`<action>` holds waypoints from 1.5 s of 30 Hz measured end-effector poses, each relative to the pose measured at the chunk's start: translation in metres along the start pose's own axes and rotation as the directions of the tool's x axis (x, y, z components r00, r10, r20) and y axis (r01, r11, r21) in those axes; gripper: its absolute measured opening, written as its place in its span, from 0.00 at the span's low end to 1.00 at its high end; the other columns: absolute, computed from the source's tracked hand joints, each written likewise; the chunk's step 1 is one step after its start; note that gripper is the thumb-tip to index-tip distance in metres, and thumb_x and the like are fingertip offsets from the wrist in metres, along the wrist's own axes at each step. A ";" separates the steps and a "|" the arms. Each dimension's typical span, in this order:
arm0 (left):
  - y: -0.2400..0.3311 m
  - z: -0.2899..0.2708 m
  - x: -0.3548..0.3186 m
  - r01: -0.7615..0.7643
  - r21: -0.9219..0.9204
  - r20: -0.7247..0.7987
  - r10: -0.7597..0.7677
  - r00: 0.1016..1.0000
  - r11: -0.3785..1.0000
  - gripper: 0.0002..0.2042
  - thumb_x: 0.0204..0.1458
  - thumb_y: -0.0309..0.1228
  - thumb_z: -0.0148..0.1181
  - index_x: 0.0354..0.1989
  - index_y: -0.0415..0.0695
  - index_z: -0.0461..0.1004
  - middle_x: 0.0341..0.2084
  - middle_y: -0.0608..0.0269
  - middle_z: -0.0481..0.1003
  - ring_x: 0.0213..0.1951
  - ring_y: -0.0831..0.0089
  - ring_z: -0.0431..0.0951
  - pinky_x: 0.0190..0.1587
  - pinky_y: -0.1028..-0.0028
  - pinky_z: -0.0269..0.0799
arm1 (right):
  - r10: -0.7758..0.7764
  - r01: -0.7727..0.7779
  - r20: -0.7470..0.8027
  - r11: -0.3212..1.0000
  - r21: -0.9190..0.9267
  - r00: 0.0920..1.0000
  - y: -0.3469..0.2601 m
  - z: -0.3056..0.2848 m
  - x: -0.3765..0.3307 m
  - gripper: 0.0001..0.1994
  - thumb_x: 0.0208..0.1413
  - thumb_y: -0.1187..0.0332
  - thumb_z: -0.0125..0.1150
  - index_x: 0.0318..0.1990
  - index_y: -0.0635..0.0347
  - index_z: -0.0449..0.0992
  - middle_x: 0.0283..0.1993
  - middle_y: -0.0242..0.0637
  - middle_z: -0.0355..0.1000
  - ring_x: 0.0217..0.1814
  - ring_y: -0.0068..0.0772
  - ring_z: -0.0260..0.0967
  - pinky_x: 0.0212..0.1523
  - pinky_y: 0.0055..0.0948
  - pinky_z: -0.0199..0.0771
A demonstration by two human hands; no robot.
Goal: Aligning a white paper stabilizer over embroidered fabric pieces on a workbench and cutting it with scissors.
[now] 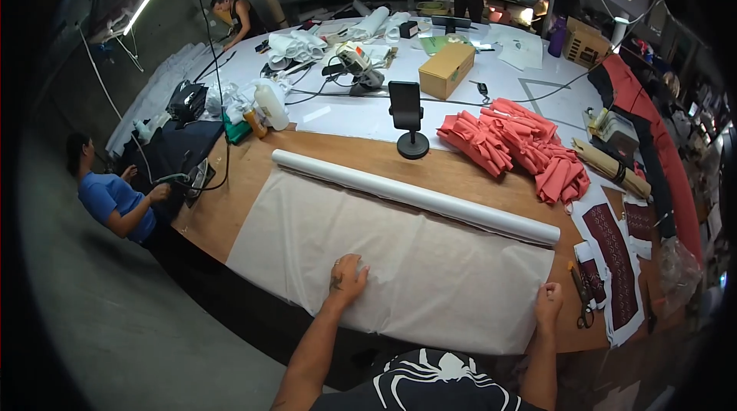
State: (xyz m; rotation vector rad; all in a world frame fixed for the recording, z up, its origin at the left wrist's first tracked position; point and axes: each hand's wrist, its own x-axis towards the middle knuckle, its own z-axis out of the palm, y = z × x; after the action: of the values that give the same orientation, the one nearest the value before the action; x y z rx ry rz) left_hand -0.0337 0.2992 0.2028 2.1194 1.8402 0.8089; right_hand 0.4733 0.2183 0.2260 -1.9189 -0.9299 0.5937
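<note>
Evidently, the translucent sheet (430, 273) lies spread over the brown tabletop (244, 156), its far edge along the white roll (414, 194), whose weight probably steadies it. The left hand (349, 279) rests on the sheet, fingers loosely bent, presumably flattening it; the right hand (548, 305) pinches the right edge, apparently for tension.

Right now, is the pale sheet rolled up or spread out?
Spread out: the sheet reaches from the white roll to the near edge of the table, right hand at its right side.
</note>
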 end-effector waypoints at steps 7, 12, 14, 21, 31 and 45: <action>0.019 0.009 -0.002 -0.067 0.081 0.025 0.065 0.998 0.994 0.21 0.49 0.35 0.64 0.48 0.35 0.74 0.52 0.46 0.70 0.56 0.51 0.68 0.58 0.56 0.62 | -0.081 0.092 -0.068 0.980 0.177 0.994 -0.031 0.002 -0.021 0.12 0.60 0.75 0.55 0.50 0.68 0.66 0.39 0.31 0.67 0.38 0.16 0.62 0.38 0.19 0.63; 0.032 0.014 -0.007 -0.104 0.223 -0.005 0.108 0.994 0.969 0.26 0.47 0.37 0.66 0.52 0.35 0.71 0.50 0.45 0.70 0.54 0.50 0.68 0.59 0.54 0.61 | -0.143 0.158 -0.076 0.950 0.270 0.987 -0.084 0.007 -0.039 0.13 0.59 0.77 0.55 0.52 0.69 0.69 0.44 0.34 0.69 0.42 0.17 0.64 0.44 0.19 0.66; 0.035 0.023 -0.009 -0.084 0.084 -0.043 0.087 0.995 0.993 0.26 0.47 0.37 0.66 0.53 0.35 0.71 0.49 0.45 0.71 0.51 0.49 0.70 0.57 0.55 0.63 | -0.201 0.211 -0.069 0.956 0.205 0.977 -0.123 0.015 -0.051 0.13 0.59 0.78 0.55 0.51 0.70 0.71 0.44 0.35 0.70 0.42 0.18 0.65 0.45 0.20 0.67; 0.214 -0.019 -0.040 0.086 -0.789 0.256 0.198 0.946 0.609 0.39 0.50 0.34 0.71 0.66 0.36 0.55 0.44 0.55 0.71 0.41 0.70 0.74 0.45 0.71 0.73 | -0.204 0.120 0.252 0.942 0.313 0.946 -0.171 0.030 -0.075 0.10 0.60 0.78 0.55 0.48 0.71 0.74 0.36 0.34 0.74 0.34 0.18 0.70 0.36 0.18 0.71; 0.297 0.013 -0.107 0.096 -0.806 -0.025 -0.197 0.980 0.584 0.51 0.47 0.35 0.73 0.70 0.32 0.38 0.53 0.46 0.64 0.48 0.65 0.72 0.50 0.67 0.71 | -0.404 0.003 0.652 0.851 0.525 0.642 -0.200 0.037 -0.099 0.15 0.64 0.75 0.52 0.57 0.68 0.70 0.47 0.36 0.68 0.45 0.23 0.71 0.43 0.23 0.77; 0.304 0.054 -0.137 0.344 -0.502 -0.587 -0.605 0.538 0.794 0.30 0.41 0.21 0.66 0.55 0.39 0.62 0.40 0.54 0.66 0.39 0.62 0.70 0.41 0.65 0.67 | -0.781 -0.041 0.572 0.581 0.813 0.251 -0.244 0.031 -0.128 0.25 0.63 0.82 0.44 0.68 0.68 0.56 0.61 0.41 0.63 0.63 0.32 0.63 0.62 0.41 0.70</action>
State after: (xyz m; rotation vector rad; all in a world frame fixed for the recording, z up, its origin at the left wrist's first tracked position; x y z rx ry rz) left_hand 0.2423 0.1191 0.2760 0.9847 2.2500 1.8169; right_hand 0.2845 0.2092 0.4288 -0.3497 -1.5404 1.5184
